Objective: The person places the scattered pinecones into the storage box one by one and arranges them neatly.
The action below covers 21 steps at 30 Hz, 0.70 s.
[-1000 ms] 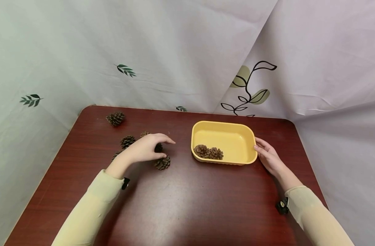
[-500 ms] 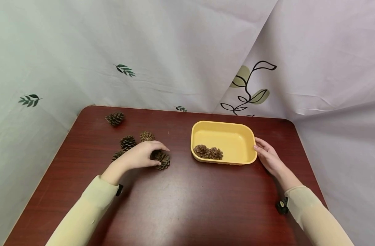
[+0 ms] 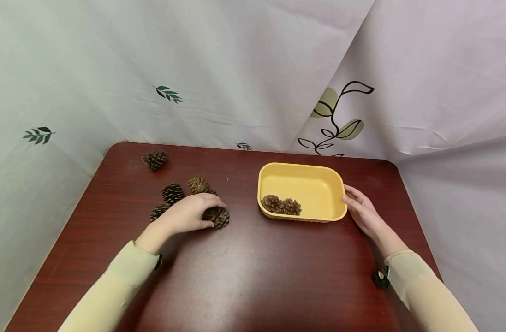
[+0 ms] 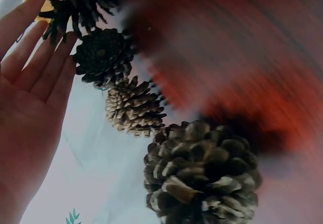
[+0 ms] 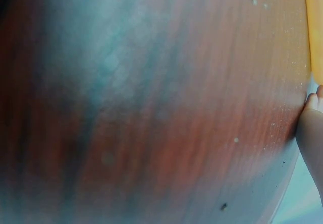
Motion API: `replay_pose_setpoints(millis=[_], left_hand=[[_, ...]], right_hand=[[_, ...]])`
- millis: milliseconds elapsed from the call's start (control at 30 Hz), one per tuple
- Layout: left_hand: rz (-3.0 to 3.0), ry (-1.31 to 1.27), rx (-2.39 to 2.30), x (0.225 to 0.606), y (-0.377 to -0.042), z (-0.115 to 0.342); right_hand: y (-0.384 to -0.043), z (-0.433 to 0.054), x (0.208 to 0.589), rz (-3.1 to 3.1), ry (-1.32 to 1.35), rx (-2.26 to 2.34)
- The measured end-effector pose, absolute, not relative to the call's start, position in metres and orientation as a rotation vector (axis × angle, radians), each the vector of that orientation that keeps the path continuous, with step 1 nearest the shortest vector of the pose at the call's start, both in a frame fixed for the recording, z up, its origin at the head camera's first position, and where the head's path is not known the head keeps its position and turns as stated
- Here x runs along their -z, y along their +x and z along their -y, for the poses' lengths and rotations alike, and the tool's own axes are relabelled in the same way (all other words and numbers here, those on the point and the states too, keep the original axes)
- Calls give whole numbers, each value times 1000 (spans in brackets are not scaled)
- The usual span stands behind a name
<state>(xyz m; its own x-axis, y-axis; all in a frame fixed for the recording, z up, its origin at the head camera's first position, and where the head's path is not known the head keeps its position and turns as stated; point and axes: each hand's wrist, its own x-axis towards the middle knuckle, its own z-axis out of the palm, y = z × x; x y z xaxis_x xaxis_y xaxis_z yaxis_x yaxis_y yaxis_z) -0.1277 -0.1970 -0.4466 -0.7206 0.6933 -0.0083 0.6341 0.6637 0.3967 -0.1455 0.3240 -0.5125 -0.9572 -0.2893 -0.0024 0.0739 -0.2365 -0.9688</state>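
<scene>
My left hand (image 3: 191, 213) curls its thumb and fingers around a brown pine cone (image 3: 220, 218) on the table. In the left wrist view the fingers (image 4: 48, 67) meet that pine cone's dark scales at the upper left; the thumb is hidden there. My right hand (image 3: 362, 212) holds the right end of a yellow plastic bin (image 3: 319, 171), thumb at the rim and fingers along the outer wall. Inside the bin, two pine cones (image 3: 292, 207) lie in the near left corner. The right wrist view catches only a piece of the bin (image 5: 316, 32) and fingers.
Close around my left hand lie more loose pine cones, one behind it (image 3: 199, 184) and two to its left (image 3: 172, 193). Another pine cone (image 3: 155, 160) sits near the far left corner of the dark red table (image 3: 253, 276). A pale curtain (image 3: 219, 83) hangs behind.
My left hand has moved down and slightly left, its fingers closing around the near pine cone. A pine cone behind it has come into fuller view. The right hand and the bin have stayed put.
</scene>
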Motion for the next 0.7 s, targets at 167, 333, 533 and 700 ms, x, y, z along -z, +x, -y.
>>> replay_pose_setpoints(millis=[167, 333, 533, 700], left_hand=[[-2742, 1108, -549, 449, -127, 199], [-2759, 1124, -522, 449, -128, 198], [-2761, 1144, -499, 451, -129, 196], [-2768, 1154, -493, 451, -129, 196]], right_hand=[[-145, -324, 512, -1792, -253, 2281], [-145, -324, 511, -1811, -227, 2268], [-144, -324, 510, -1809, -218, 2259], [-145, -324, 510, -1814, -210, 2250]])
